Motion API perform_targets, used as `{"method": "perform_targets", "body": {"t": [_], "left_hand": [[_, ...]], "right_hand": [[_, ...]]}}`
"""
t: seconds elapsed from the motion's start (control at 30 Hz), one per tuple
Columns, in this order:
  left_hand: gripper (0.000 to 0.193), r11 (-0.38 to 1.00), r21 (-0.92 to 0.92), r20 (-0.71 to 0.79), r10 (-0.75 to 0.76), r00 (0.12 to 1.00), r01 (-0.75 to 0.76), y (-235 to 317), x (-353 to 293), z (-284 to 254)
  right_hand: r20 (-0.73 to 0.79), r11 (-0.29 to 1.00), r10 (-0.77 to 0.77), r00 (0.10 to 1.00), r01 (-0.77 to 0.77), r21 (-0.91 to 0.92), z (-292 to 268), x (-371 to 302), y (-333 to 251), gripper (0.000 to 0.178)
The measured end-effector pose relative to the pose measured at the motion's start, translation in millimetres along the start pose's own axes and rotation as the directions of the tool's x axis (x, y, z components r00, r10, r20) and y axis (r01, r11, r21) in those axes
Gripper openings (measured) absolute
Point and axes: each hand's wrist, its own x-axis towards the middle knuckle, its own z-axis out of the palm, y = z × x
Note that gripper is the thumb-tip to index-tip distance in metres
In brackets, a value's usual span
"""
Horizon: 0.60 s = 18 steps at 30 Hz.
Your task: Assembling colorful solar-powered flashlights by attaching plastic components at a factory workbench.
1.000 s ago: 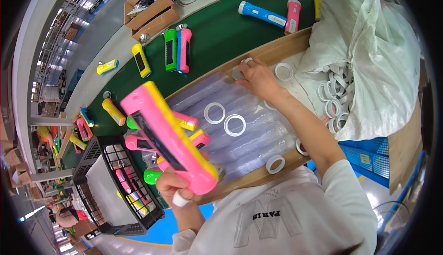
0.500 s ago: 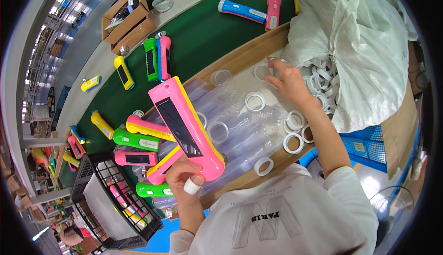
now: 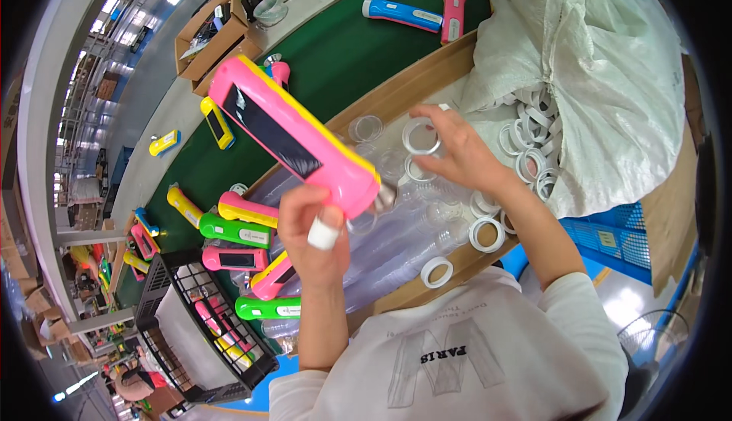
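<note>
My left hand [image 3: 309, 223], a white wrap on one finger, grips a pink-and-yellow flashlight [image 3: 293, 133] near its head end. The flashlight is tilted, its dark panel toward me and its silvery bulb end pointing to the right. Between the thumb and fingers of my right hand [image 3: 467, 150] is a white-rimmed clear ring [image 3: 406, 137], held above a cardboard tray [image 3: 415, 68]. Inside the tray lie several clear plastic tubes [image 3: 404, 257] and loose white rings [image 3: 486, 234]. The ring and the flashlight are apart.
A white woven sack [image 3: 587, 78] spills white rings at the right. More flashlights [image 3: 236, 230] lie at the tray's left end and on the green belt [image 3: 335, 47]. A black crate [image 3: 206, 329] stands at lower left; a cardboard box [image 3: 217, 40] sits at the back.
My left hand has raised the flashlight and tipped it so its head swings right. My right hand has lifted a ring from the tray and brought it left, toward the flashlight.
</note>
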Motion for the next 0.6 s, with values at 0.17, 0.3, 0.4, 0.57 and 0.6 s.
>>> {"method": "perform_targets", "body": {"t": [0.17,0.3,0.4,0.57,0.6], "left_hand": [[0.025,0.991,-0.029,0.113,0.136,0.984,-0.134,-3,13,10],[0.022,0.963,0.103,0.380,0.194,0.904,-0.250,-1,2,21],[0.021,0.985,0.035,0.366,0.146,0.919,-0.170,-7,-10,14],[0.057,0.982,-0.009,0.307,0.182,0.934,-0.188,-10,-24,-1],[0.062,0.980,0.056,0.295,0.165,0.941,-0.190,-9,-31,-2]], "right_hand": [[0.202,0.914,0.097,0.975,-0.168,0.370,-9,-8,-54,0.074],[0.178,0.863,0.107,0.978,-0.180,0.473,-5,-18,-54,0.073],[0.099,0.857,0.072,0.992,-0.112,0.503,-3,-27,-52,0.064],[0.146,0.827,0.069,0.987,-0.139,0.544,3,-50,-61,0.043],[0.218,0.869,0.027,0.976,-0.130,0.477,2,-52,-63,0.049]]}}
